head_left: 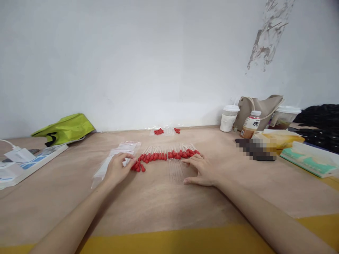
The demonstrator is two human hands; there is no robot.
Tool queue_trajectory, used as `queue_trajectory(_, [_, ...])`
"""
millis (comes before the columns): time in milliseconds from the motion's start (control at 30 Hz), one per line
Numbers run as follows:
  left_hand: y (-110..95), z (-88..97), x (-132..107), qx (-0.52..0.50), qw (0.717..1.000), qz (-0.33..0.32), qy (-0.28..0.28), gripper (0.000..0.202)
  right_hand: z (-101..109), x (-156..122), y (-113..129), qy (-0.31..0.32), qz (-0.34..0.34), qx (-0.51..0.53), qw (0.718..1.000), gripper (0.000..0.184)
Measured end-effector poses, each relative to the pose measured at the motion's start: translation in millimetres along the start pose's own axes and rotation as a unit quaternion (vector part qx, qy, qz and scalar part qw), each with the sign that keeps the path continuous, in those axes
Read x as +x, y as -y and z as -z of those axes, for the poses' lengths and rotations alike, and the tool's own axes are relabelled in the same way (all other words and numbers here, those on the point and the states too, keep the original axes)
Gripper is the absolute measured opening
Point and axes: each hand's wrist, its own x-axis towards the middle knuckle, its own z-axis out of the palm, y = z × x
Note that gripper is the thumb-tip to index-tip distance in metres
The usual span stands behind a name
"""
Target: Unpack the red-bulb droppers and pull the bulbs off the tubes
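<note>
A row of several clear glass droppers with red rubber bulbs (166, 155) lies across the brown table. My left hand (119, 168) rests at the row's left end, fingers loosely spread, fingertips touching the bulbs, partly over a stack of clear zip bags (116, 155). My right hand (202, 170) lies flat and open at the row's right end, fingers stretched toward the bulbs. Neither hand grips anything. Further back, a small bag of droppers (164, 131) lies near the wall.
A lime-green bag (66, 128) and a white power strip (31, 162) sit at the left. At the right stand two lidded cups (229, 118), a bottle (251, 124), a beige bag (261, 107), a tissue pack (307, 160) and black cloth (321, 120).
</note>
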Motion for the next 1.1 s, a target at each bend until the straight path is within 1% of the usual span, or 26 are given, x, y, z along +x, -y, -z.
queue_trajectory(67, [-19.9, -4.7, 3.7, 0.013, 0.996, -0.088, 0.011, 0.024, 0.9, 0.7, -3.8, 0.016, 0.004, 0.008, 1.0, 0.069])
queue_trajectory(100, [-30.7, -8.9, 6.4, 0.018, 0.991, -0.126, 0.029, 0.023, 0.4, 1.0, -4.6, 0.021, 0.007, 0.015, 1.0, 0.07])
queue_trajectory(167, [-52.0, -20.0, 13.4, 0.028, 0.983, -0.171, 0.057, 0.023, -1.9, 1.8, -4.8, 0.021, 0.007, 0.032, 0.999, 0.07])
queue_trajectory(267, [-77.0, -41.0, 26.0, 0.048, 0.977, -0.194, 0.07, 0.026, -6.5, 3.1, -3.2, 0.01, 0.008, 0.049, 0.999, 0.067])
queue_trajectory(333, [-87.0, -54.9, 34.2, 0.056, 0.977, -0.19, 0.072, 0.03, -8.9, 3.8, -2.1, 0.004, 0.012, 0.05, 0.999, 0.066])
queue_trajectory(400, [-92.4, -66.6, 40.9, 0.059, 0.978, -0.182, 0.078, 0.032, -10.3, 4.3, -1.4, 0.001, 0.015, 0.048, 0.999, 0.065])
queue_trajectory(467, [-95.0, -75.1, 45.9, 0.062, 0.979, -0.173, 0.087, 0.034, -10.7, 4.4, -0.9, 0.002, 0.017, 0.048, 0.999, 0.065])
queue_trajectory(567, [-97.4, -81.6, 49.9, 0.054, 0.982, -0.152, 0.101, 0.032, -9.8, 4.1, -0.6, 0.004, 0.016, 0.055, 0.998, 0.066])
queue_trajectory(667, [-98.3, -80.6, 48.7, 0.044, 0.986, -0.133, 0.093, 0.029, -8.5, 3.2, -0.4, -0.001, 0.016, 0.062, 0.998, 0.068])
queue_trajectory(733, [-95.7, -75.9, 43.1, 0.035, 0.991, -0.111, 0.072, 0.029, -8.3, 2.6, -0.4, -0.012, 0.014, 0.065, 0.998, 0.064])
queue_trajectory(833, [-84.2, -63.6, 25.5, -0.005, 0.995, -0.09, 0.032, 0.028, -11.1, 2.6, -1.8, -0.046, 0.0, 0.062, 0.997, 0.05])
queue_trajectory(967, [-62.4, -44.1, -9.0, -0.064, 0.99, -0.124, -0.024, 0.02, -20.0, 4.4, -6.4, -0.104, -0.014, 0.041, 0.994, 0.032])
queue_trajectory(1033, [-54.8, -36.8, -24.0, -0.078, 0.985, -0.154, -0.022, 0.016, -24.0, 5.5, -7.5, -0.141, -0.012, 0.034, 0.989, 0.032])
queue_trajectory(1100, [-51.5, -33.2, -33.9, -0.082, 0.979, -0.184, -0.005, 0.014, -25.9, 5.9, -5.8, -0.176, -0.009, 0.024, 0.984, 0.04])
